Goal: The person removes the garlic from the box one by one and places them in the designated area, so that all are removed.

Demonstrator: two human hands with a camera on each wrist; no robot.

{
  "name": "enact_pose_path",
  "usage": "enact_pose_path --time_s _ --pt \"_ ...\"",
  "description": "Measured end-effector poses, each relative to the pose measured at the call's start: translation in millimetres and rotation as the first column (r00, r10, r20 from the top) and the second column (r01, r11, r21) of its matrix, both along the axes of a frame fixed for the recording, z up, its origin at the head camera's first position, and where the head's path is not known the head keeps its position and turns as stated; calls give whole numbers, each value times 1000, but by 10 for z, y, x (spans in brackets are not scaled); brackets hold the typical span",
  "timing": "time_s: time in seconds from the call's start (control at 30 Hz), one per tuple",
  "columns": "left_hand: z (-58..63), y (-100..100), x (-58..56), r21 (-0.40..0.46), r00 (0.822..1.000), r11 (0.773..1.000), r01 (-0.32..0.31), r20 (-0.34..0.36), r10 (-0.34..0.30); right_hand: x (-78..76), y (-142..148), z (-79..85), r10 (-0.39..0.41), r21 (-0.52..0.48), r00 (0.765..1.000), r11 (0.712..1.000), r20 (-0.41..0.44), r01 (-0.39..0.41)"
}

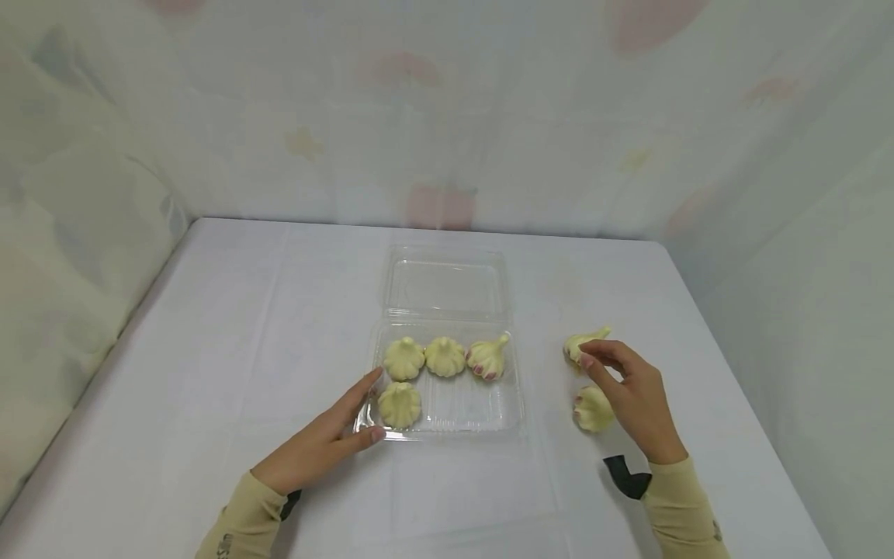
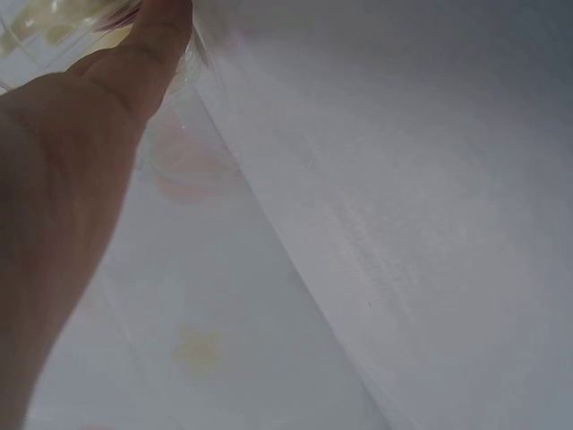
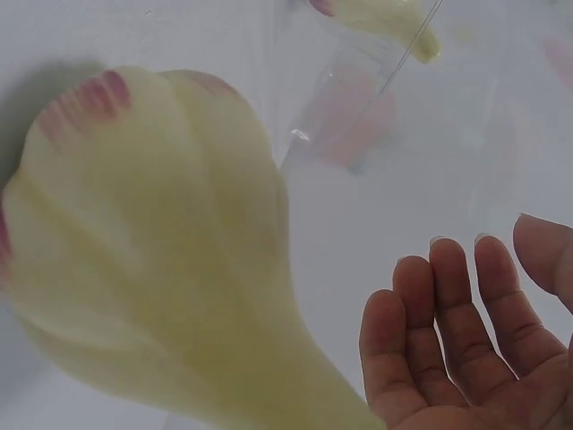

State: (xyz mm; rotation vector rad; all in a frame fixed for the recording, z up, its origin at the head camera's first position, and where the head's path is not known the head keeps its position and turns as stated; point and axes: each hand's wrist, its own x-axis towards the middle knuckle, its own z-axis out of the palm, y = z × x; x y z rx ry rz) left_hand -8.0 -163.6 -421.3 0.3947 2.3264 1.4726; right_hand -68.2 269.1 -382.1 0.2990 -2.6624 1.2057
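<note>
A clear plastic clamshell box [image 1: 468, 404] lies on the table with its lid [image 1: 447, 287] folded back. Inside are several garlic bulbs: three in the back row, such as the middle one [image 1: 445, 356], and one bulb [image 1: 400, 405] at front left. My left hand [image 1: 324, 442] rests against the box's left side, thumb at the front rim, fingers fairly straight. To the right of the box, my right hand [image 1: 628, 392] is by a garlic bulb [image 1: 581, 345], fingers loosely bent and empty in the right wrist view. Nearer me, another bulb [image 3: 170, 251] lies partly under this hand.
A white cloth covers the table [image 1: 209, 349]. Patterned fabric [image 1: 433, 116] hangs behind it and along both sides. A dark strap [image 1: 628, 477] sticks out by the right cuff.
</note>
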Motion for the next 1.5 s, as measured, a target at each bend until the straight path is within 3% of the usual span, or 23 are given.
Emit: enact_pose_path --time_s 0.57,0.93,1.27,1.5 --pt "-1 -3 -1 -8 1000 1000 1 -13 -1 -78 -150 38 55 -164 998 985 10 -52" --pt "-15 3 -9 -19 1000 1000 -1 -6 1 -148 -233 54 56 -209 998 977 16 -52" --pt "-14 3 17 -11 1000 1000 -2 -6 2 -191 -297 60 110 -249 994 962 -21 -111" --pt "12 18 5 -25 1000 1000 -7 -23 6 -189 -347 83 120 -257 993 959 -3 -117"
